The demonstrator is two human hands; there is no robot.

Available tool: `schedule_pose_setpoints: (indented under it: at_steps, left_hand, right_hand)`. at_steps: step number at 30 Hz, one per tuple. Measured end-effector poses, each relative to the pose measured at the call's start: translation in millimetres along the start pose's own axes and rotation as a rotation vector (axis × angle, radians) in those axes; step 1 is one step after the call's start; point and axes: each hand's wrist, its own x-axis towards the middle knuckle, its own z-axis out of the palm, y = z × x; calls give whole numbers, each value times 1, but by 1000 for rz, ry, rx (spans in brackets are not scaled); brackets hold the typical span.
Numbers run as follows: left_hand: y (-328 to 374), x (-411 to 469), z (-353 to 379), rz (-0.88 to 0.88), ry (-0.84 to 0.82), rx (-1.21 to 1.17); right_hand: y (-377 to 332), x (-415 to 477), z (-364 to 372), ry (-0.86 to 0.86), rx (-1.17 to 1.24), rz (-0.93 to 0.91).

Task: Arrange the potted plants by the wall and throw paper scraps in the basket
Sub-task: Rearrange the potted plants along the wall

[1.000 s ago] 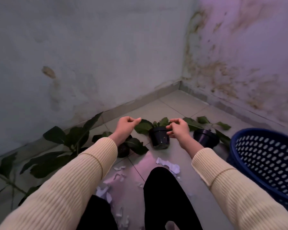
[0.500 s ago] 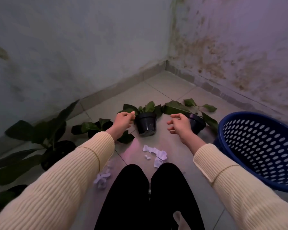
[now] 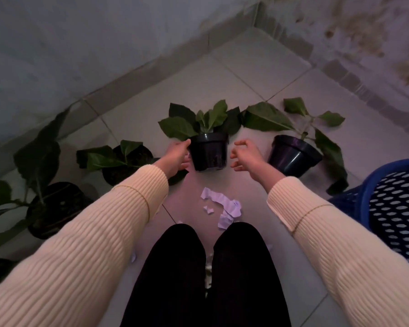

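- On a pale tiled floor [image 3: 253,74] in the corner of 2 stained walls, a person looks down at their own arms in cream ribbed sleeves and legs in black trousers.
- The middle pot [image 3: 208,152], black plastic with broad green leaves, stands just beyond the knees, between the 2 hands.
- The left hand [image 3: 176,156] touches the pot's left side near the rim, fingers curved against it; whether it truly grips cannot be told.
- The right hand [image 3: 244,156] is spread with curled fingers just beside the pot's right side, apart from it and holding nothing.
- A right pot [image 3: 293,154], dark and tilted, sits near the right hand with long leaves spreading toward the wall.
- 2 more potted plants stand to the left: a small left pot [image 3: 125,166] behind the left wrist, and a larger far-left pot [image 3: 52,208] nearer the wall.
- Torn white paper scraps [image 3: 224,206] lie on the floor between the knees and the middle pot, with a few smaller bits beside the legs.
- A blue perforated basket [image 3: 397,208] sits at the right edge, next to the right forearm.
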Motion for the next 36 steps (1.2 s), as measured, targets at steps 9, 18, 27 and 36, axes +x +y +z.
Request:
schedule_pose_setpoints:
  at_steps: [9,18,27,36]
  left_hand:
    - [13,52,13,-56,2,18]
    - [2,55,20,-12,5,45]
    - [-12,46,11,87,38,-47]
    - [-27,42,-3,23,10,-141]
  right_hand:
    - [-14,52,28,-166,-269,-48]
    - [-2,53,26,10,-198,-79]
    - [21,39,32,86,-230,-155]
    - [32,36,45,-74,-264,-164]
